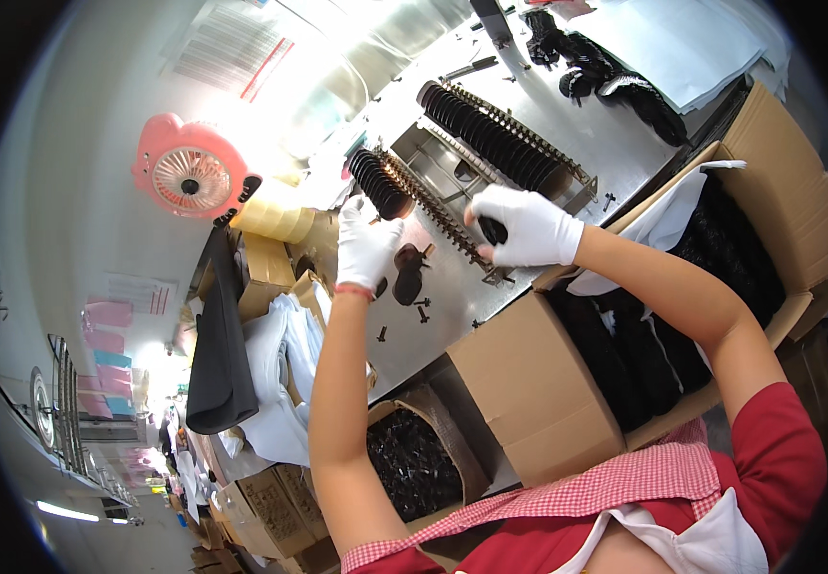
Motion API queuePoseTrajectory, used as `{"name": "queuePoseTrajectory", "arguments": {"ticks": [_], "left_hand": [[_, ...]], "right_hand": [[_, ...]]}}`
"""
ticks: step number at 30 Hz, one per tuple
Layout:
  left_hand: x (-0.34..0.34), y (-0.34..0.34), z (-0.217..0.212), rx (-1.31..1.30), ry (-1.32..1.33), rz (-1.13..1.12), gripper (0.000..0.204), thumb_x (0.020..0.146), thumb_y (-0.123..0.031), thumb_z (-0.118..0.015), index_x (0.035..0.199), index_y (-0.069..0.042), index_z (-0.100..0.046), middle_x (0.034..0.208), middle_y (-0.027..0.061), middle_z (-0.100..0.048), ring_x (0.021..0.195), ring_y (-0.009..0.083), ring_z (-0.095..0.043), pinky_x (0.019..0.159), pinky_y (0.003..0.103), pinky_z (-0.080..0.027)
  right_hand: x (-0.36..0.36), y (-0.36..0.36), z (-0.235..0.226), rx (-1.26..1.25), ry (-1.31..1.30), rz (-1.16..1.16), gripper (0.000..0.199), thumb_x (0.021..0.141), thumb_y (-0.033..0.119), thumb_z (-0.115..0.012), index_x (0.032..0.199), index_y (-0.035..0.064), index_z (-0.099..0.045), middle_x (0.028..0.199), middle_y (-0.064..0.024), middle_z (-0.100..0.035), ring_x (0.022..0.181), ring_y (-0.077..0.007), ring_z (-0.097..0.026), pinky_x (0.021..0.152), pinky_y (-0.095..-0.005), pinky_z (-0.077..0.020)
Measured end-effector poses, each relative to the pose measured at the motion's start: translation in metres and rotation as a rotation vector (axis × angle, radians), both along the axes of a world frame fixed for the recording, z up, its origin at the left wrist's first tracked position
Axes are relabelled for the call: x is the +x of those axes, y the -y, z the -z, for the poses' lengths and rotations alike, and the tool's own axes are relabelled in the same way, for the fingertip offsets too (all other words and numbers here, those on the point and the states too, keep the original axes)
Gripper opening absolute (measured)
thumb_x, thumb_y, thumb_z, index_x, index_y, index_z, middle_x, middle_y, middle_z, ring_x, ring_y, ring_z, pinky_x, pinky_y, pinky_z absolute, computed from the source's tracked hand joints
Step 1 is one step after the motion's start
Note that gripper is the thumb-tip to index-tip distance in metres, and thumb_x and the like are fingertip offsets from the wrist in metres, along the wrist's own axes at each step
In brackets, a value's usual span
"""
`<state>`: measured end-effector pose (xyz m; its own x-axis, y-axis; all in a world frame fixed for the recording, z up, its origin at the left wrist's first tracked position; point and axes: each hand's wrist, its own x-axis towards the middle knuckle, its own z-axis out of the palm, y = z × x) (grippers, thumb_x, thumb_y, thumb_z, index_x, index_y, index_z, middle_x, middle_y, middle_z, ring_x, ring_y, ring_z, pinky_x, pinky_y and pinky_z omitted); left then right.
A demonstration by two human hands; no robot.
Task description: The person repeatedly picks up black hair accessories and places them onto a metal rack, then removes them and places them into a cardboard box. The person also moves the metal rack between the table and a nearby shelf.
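Note:
My right hand (533,230), in a white glove with the fingertips showing, has its thumb and fingers curled around a small dark oval piece (493,230). It is over the near right end of a metal rack (442,210) with toothed rails. My left hand (364,251), also gloved, is closed beside the shorter row of dark discs (380,184); what its fingers hold, if anything, is hidden. A longer row of dark discs (495,136) stands along the rack's far side. Between the hands, a dark rounded piece (408,277) lies on the metal tabletop (452,306).
Small dark screws (422,311) are scattered near the table's front edge. An open cardboard box (538,387) with black bundles stands at the right, below my forearm. A pink fan (191,177) sits at the left. Black wrapped items (615,81) lie at the back right.

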<state>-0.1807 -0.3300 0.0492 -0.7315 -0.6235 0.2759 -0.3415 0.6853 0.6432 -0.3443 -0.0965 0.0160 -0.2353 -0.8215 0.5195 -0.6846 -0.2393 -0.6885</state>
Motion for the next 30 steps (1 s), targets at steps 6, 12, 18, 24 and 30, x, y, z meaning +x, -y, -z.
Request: {"name": "queuePoseTrajectory", "arguments": {"ticks": [6, 12, 18, 24, 30], "left_hand": [[-0.046, 0.057, 0.007, 0.156, 0.292, 0.034, 0.071, 0.072, -0.033, -0.087, 0.12, 0.005, -0.051, 0.105, 0.0146, -0.064, 0.096, 0.0214, -0.063, 0.085, 0.033, -0.053], [-0.07, 0.019, -0.009, 0.265, 0.407, -0.044, 0.053, 0.072, -0.022, -0.074, 0.108, 0.009, -0.05, 0.083, 0.0176, -0.067, 0.066, 0.0262, -0.071, 0.062, 0.031, -0.058], [-0.067, 0.012, -0.006, -0.492, 0.695, -0.17, 0.027, 0.093, -0.02, -0.049, 0.112, -0.002, -0.051, 0.095, 0.0283, -0.07, 0.089, 0.0443, -0.069, 0.08, 0.05, -0.055], [-0.017, -0.048, -0.019, 0.309, 0.145, 0.0, 0.035, 0.088, -0.005, -0.054, 0.122, -0.002, -0.054, 0.088, 0.0071, -0.063, 0.062, 0.0139, -0.063, 0.042, 0.03, -0.047], [-0.003, -0.115, -0.048, 0.635, 0.222, 0.403, 0.037, 0.102, -0.027, -0.044, 0.126, 0.0, -0.053, 0.111, 0.0178, -0.064, 0.095, 0.0247, -0.067, 0.092, 0.037, -0.05]], "right_hand": [[-0.011, 0.0, 0.001, 0.189, -0.12, -0.208, 0.036, 0.07, 0.024, -0.072, 0.103, 0.0123, -0.063, 0.082, -0.0129, -0.07, 0.078, -0.0346, -0.068, 0.072, -0.042, -0.0542], [-0.018, -0.007, -0.011, 0.248, -0.052, -0.273, 0.036, 0.068, 0.021, -0.073, 0.101, 0.0122, -0.062, 0.079, -0.0123, -0.069, 0.073, -0.0349, -0.068, 0.07, -0.0408, -0.0541], [-0.01, -0.001, 0.002, 0.096, 0.003, -0.231, 0.038, 0.069, 0.02, -0.074, 0.104, 0.0117, -0.064, 0.088, -0.0125, -0.07, 0.08, -0.0329, -0.068, 0.075, -0.0394, -0.0549], [0.012, 0.004, -0.003, -0.109, 0.142, 0.102, 0.07, 0.066, 0.017, -0.086, 0.128, 0.0079, -0.055, 0.129, -0.0158, -0.056, 0.121, -0.0339, -0.055, 0.102, -0.0389, -0.0483], [0.022, -0.001, -0.021, -0.122, 0.033, 0.087, 0.062, 0.069, 0.012, -0.08, 0.126, 0.0099, -0.056, 0.128, -0.0181, -0.052, 0.115, -0.037, -0.058, 0.098, -0.0412, -0.0504]]}}
